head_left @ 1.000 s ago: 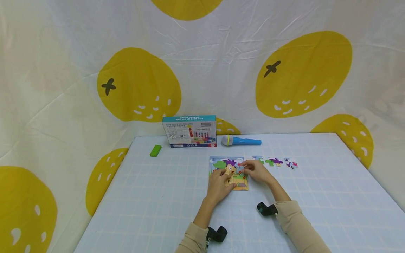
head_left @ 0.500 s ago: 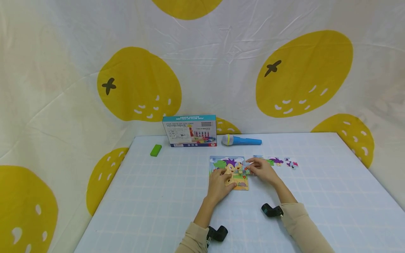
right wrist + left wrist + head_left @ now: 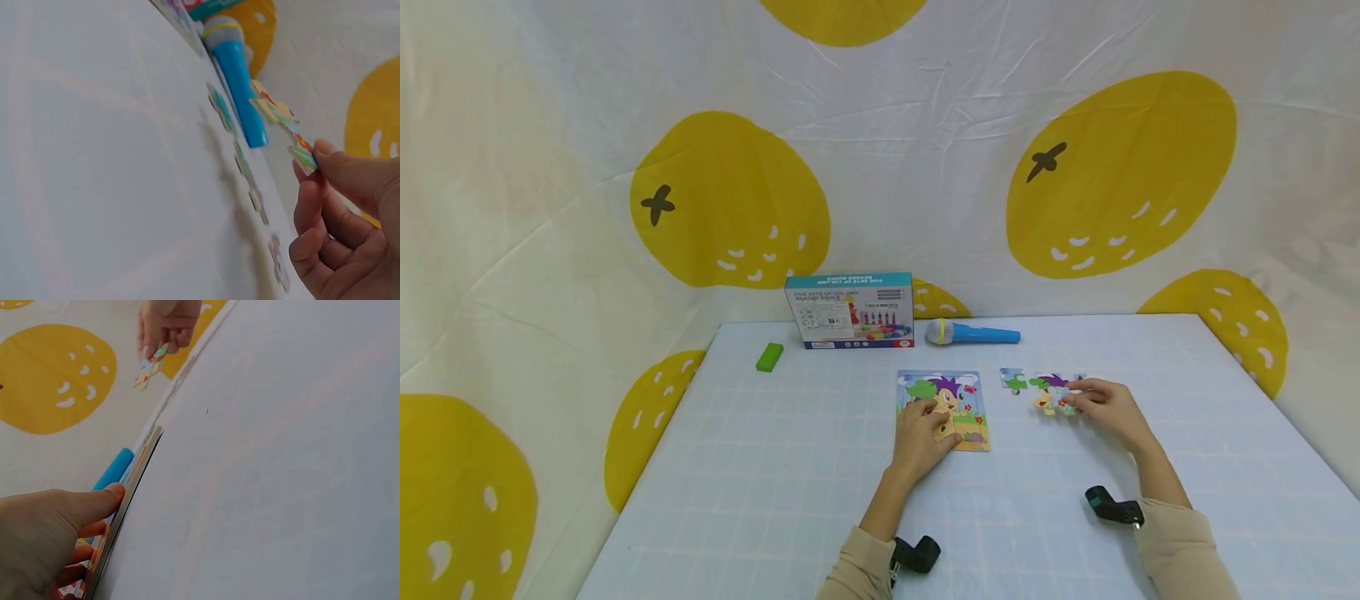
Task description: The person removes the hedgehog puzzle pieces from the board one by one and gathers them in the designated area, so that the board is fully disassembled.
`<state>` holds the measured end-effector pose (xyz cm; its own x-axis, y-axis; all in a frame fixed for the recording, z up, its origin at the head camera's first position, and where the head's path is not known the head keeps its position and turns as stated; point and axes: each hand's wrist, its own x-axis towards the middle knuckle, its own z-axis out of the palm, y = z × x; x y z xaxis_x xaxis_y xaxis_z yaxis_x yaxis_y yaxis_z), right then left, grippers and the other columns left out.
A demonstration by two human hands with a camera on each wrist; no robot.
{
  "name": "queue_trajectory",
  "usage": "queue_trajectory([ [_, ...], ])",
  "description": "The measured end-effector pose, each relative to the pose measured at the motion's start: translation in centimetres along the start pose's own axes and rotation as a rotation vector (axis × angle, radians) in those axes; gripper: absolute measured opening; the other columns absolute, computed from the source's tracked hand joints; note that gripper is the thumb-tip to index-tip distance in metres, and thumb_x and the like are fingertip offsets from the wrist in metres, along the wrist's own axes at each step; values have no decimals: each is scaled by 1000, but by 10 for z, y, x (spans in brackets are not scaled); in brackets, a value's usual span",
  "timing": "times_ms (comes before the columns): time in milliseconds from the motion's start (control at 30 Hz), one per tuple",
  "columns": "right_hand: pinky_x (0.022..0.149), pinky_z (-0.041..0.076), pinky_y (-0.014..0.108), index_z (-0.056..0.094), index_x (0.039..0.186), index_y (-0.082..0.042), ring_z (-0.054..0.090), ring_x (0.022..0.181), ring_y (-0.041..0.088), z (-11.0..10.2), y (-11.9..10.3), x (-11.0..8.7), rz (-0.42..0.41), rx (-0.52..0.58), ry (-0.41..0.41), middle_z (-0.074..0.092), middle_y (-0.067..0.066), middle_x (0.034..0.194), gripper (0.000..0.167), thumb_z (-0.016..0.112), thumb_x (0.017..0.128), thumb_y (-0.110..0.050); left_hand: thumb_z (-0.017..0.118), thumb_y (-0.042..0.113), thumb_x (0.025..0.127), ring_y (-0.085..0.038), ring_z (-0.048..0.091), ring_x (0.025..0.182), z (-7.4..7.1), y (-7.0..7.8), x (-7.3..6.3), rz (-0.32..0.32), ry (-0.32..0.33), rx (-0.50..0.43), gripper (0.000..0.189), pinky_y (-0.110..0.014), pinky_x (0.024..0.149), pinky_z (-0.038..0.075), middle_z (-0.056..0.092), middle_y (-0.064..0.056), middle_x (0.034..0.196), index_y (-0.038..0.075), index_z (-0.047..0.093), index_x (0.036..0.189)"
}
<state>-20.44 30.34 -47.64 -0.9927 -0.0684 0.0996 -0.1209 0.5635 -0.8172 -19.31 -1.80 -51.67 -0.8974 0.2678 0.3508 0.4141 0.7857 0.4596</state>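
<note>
A square picture puzzle board (image 3: 972, 423) with a purple-haired cartoon animal lies on the table. My left hand (image 3: 917, 437) rests on its left side, fingers spread over the picture; in the left wrist view the thumb (image 3: 100, 503) lies by the board's edge (image 3: 122, 515). To the right of the board, my right hand (image 3: 1108, 410) pinches a puzzle piece (image 3: 278, 115) by one end between thumb and fingers. The piece is held up off the table. Just behind it lie loose pieces: a blue and green one (image 3: 1013, 381), a purple and green one (image 3: 1051, 379), and one partly hidden by the fingers.
Behind the board a blue toy microphone (image 3: 981, 334) lies beside a printed cardboard box (image 3: 853, 312). A green block (image 3: 769, 357) is at the back left. The table (image 3: 760, 483) meets a patterned cloth backdrop at its far edge.
My right hand has moved right, from over the board's right side to the loose pieces, carrying the puzzle piece. The left hand has stayed on the board.
</note>
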Motion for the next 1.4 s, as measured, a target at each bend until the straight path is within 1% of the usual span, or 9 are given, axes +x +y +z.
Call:
queue_trajectory([
  [167, 56, 46, 23, 57, 118, 9, 55, 67, 10, -29, 19, -13, 82, -71, 32, 69, 12, 84, 43, 60, 93, -26, 74, 36, 79, -25, 50, 117, -2, 2, 0, -13, -7, -10, 39, -45, 103, 35, 59, -8, 122, 9, 72, 106],
  [300, 57, 44, 23, 57, 120, 8, 54, 69, 11, -45, 30, -19, 159, -118, 22, 70, 11, 84, 51, 59, 92, -34, 74, 36, 79, -25, 49, 117, -3, 3, 1, -26, -24, -19, 40, -45, 104, 34, 59, -8, 123, 8, 72, 107],
  [433, 59, 40, 23, 57, 119, 8, 52, 72, 11, -54, 37, -19, 227, -147, -16, 69, 8, 81, 54, 59, 92, -38, 74, 36, 79, -25, 49, 117, -4, 4, 0, -34, -25, -27, 40, -45, 104, 34, 59, -8, 123, 8, 72, 107],
  [600, 55, 37, 24, 58, 116, 11, 48, 65, 12, -56, 40, -15, 270, -164, -76, 63, 2, 71, 53, 62, 90, -35, 73, 37, 79, -25, 48, 118, -3, 3, 1, -45, -34, -20, 40, -45, 104, 34, 58, -8, 123, 9, 71, 108],
  [767, 56, 38, 26, 59, 113, 11, 48, 68, 17, -55, 37, -10, 251, -238, -130, 62, 4, 76, 50, 62, 90, -33, 73, 38, 80, -24, 48, 119, -3, 3, 1, -60, -47, -18, 41, -45, 105, 33, 58, -7, 125, 9, 71, 109],
  [867, 61, 41, 27, 59, 114, 10, 50, 77, 23, -56, 35, -9, 239, -287, -160, 63, 13, 87, 53, 63, 89, -37, 73, 38, 80, -25, 47, 119, -3, 3, 1, -65, -49, -25, 41, -45, 106, 33, 58, -7, 125, 9, 71, 109],
  [1000, 67, 42, 32, 58, 117, 7, 51, 88, 31, -58, 33, -12, 225, -325, -189, 60, 23, 101, 59, 67, 85, -41, 73, 38, 80, -25, 48, 119, -3, 4, 1, -53, -39, -27, 40, -46, 105, 33, 58, -7, 124, 9, 71, 108],
  [1167, 69, 39, 35, 58, 119, 4, 48, 89, 33, -56, 34, -16, 181, -345, -208, 56, 28, 106, 60, 73, 80, -37, 74, 38, 79, -25, 48, 118, -3, 5, 0, -51, -37, -22, 40, -46, 105, 33, 58, -7, 124, 10, 72, 108],
  [1400, 68, 38, 34, 60, 116, 4, 47, 87, 32, -51, 40, -13, 127, -367, -176, 57, 28, 103, 49, 71, 83, -32, 73, 38, 80, -24, 47, 119, -5, 5, 0, -71, -45, -33, 40, -45, 106, 33, 57, -7, 125, 9, 71, 108],
])
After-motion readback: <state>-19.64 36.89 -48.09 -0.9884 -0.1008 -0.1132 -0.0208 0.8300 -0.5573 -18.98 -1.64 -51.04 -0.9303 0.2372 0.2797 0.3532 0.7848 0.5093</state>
